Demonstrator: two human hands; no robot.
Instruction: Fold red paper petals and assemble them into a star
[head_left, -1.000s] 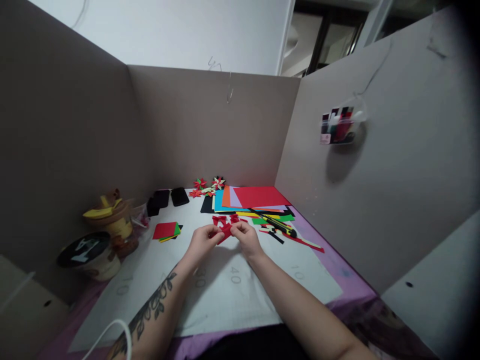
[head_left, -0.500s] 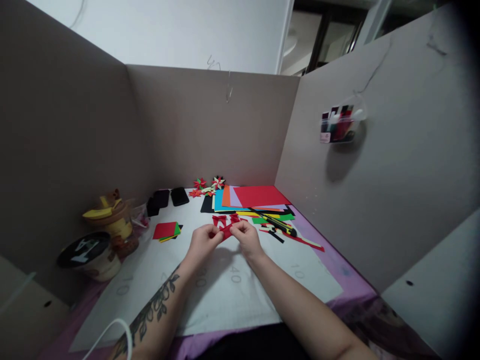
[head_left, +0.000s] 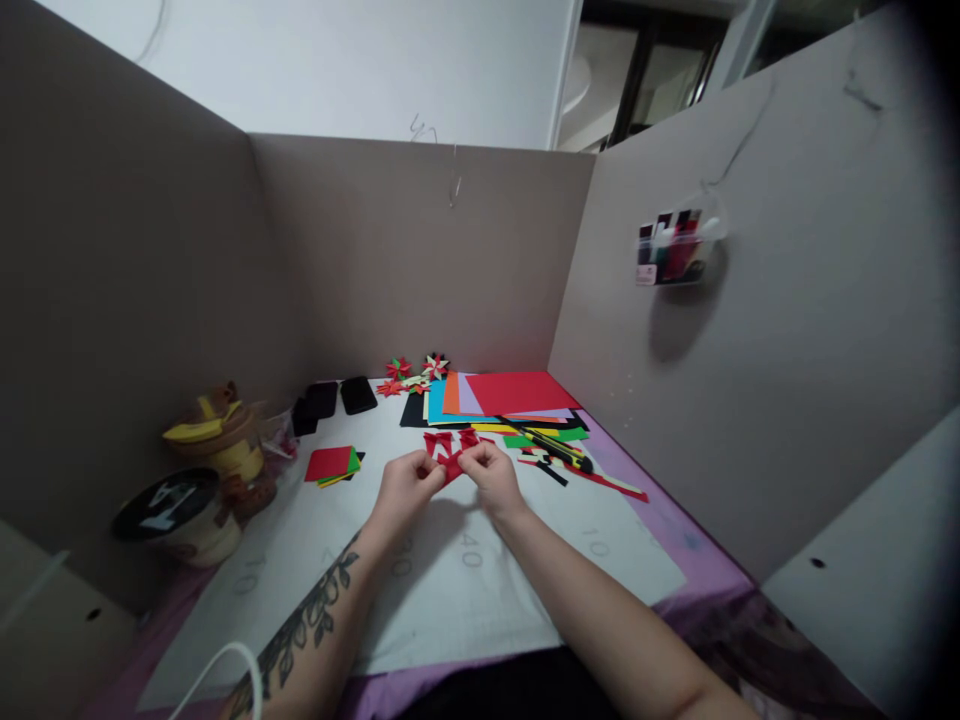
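Observation:
Between my two hands, a piece of red paper (head_left: 452, 468) is held just above the white sheet (head_left: 465, 610). My left hand (head_left: 409, 487) pinches its left side between thumb and fingers, and my right hand (head_left: 491, 478) pinches the right side. The fingers partly cover the paper, so its exact folds are hidden. Right behind it lie several small folded red paper pieces (head_left: 439, 443). A stack of small paper squares (head_left: 330, 464), red on top, rests to the left of my left hand.
Coloured paper sheets (head_left: 525, 393) lie at the back, with a yellow-and-black utility knife (head_left: 559, 450) and paper strips (head_left: 611, 485) before them. Folded paper stars (head_left: 435, 366) sit near the back panel. Lidded tubs (head_left: 180, 515) and dark phone-like slabs (head_left: 358, 395) are at left. A clear pouch (head_left: 679, 247) hangs right.
The red paper between my hands has tilted or folded slightly and shows a different outline. Both hands stay in nearly the same place, still pinching it. The view has shifted slightly.

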